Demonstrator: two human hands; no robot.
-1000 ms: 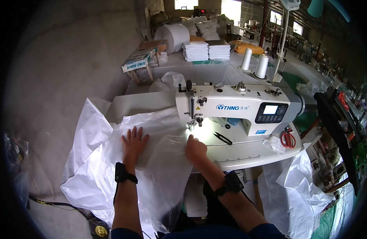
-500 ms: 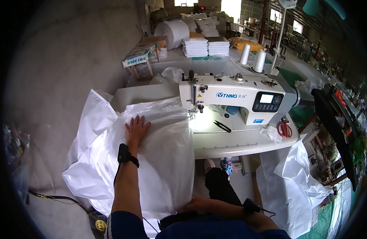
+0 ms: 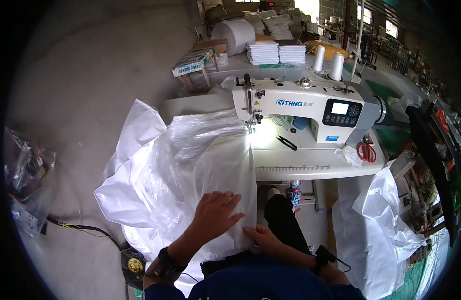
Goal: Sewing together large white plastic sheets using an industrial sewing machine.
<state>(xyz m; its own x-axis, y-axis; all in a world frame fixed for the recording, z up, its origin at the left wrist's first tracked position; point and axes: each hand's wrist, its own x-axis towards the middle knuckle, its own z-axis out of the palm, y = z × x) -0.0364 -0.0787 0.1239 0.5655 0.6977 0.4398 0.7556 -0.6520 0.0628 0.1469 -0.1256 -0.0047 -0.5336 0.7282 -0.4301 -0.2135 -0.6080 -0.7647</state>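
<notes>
My right grip (image 3: pixel 264 238) pinches the sheet (image 3: pixel 200 165) at its edge; my left grip (image 3: pixel 215 213), spread and empty, is over it, contact unclear. The sheet reaches the machine (image 3: pixel 285 103).

From my distant seat I find open air over the wide white sheet (image 3: pixel 190 165), from the left hand (image 3: pixel 215 214) up to the needle head (image 3: pixel 248 102); only loose folds rise beneath. There the sewing machine (image 3: pixel 310 92) walls off the way. Under its arm I see a lit opening, with black snips (image 3: pixel 286 143) lying at its front. Along the tabletop (image 3: pixel 290 174) I could pass low toward the right, as far as a crumpled plastic scrap (image 3: pixel 349 155) and red-handled scissors (image 3: pixel 366 151). Just right of the right hand (image 3: pixel 264 238), which pinches the sheet's edge, a dark-trousered leg (image 3: pixel 284 220) blocks me; well beyond hangs a second white sheet (image 3: pixel 378 220).
</notes>
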